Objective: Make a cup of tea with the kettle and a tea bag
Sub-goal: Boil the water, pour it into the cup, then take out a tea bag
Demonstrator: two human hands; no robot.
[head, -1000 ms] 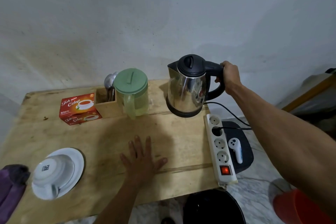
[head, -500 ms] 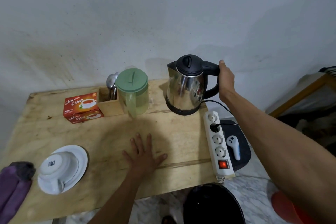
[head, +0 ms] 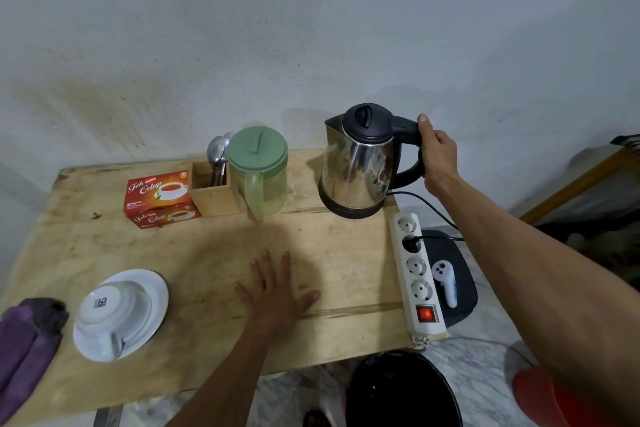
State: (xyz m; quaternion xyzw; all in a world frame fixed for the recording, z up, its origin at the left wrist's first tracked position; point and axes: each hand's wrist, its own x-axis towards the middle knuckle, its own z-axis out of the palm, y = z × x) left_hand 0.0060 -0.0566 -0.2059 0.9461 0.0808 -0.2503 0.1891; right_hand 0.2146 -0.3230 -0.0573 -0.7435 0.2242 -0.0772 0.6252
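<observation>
A steel kettle [head: 358, 168] with a black lid stands on its base at the back right of the wooden table [head: 194, 253]. My right hand [head: 438, 158] grips its black handle. My left hand [head: 273, 286] lies flat, fingers spread, on the table's middle. A white cup [head: 110, 305] sits upside down on a white saucer [head: 152, 291] at the front left. A red tea bag box [head: 159, 198] lies at the back left. A green lidded jug [head: 258, 172] stands beside the kettle.
A wooden holder [head: 213, 196] with spoons stands between box and jug. A white power strip [head: 415, 274] with a lit red switch runs along the table's right edge, the kettle cord plugged in. A purple cloth [head: 24, 350] lies front left. A black bin [head: 403, 392] stands below.
The view has shifted slightly. My right hand stays on the kettle handle; the kettle looks a little lower, on its base. My left hand has not moved.
</observation>
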